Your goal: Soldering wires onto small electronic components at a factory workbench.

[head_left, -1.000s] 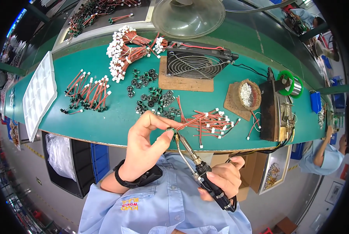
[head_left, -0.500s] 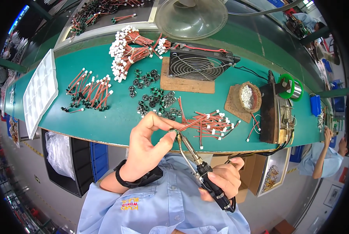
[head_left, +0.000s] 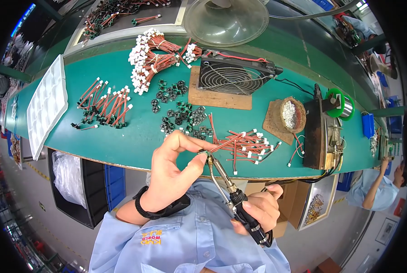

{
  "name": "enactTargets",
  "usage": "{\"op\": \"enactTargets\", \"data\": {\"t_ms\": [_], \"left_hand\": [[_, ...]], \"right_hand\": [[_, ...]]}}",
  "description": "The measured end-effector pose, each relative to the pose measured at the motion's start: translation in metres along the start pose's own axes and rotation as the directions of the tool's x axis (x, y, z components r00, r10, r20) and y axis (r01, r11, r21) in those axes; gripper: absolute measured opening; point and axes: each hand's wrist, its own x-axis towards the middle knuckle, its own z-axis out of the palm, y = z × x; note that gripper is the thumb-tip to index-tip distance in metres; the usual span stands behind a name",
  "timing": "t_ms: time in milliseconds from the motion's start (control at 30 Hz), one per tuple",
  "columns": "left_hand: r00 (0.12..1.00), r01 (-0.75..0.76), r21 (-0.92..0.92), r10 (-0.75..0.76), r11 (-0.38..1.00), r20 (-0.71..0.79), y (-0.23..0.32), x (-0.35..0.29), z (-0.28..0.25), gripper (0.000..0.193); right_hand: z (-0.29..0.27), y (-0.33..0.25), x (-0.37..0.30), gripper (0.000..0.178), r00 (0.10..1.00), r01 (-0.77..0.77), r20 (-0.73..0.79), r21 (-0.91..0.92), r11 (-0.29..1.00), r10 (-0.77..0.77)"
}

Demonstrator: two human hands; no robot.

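Broadly, a green-topped bench stretches above a black plastic crate holding clear plastic. The right hand curls around a slim, black-handled, metal-barrelled soldering iron tilted up-left. A round brown bowl contains whitish bits. Thumb-to-forefinger, the left hand pinches a tiny dark component beside the iron's tip, near the bench edge.

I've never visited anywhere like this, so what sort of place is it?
Probably an electronics assembly workshop: the right hand holds what looks like a soldering iron, wire leads with white connectors lie on the green bench, and another person in blue is at the far right.
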Motion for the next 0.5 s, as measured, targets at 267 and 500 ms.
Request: {"op": "enactTargets", "data": {"t_ms": [267,500], "left_hand": [[1.0,-0.002,-0.06,0.002,0.998,-0.006,-0.0007,0.0004,-0.0003,0.014],[1.0,0.0,-0.061,0.0,0.998,-0.004,-0.0005,-0.0003,0.0006,0.013]], "right_hand": [[0.0027,0.0037,-0.0046,0.042,0.998,0.069,-0.008,-0.036,0.997,-0.069],[0.0017,0.0043,-0.0048,0.044,0.995,0.099,-0.011,-0.052,0.994,-0.1]]}}
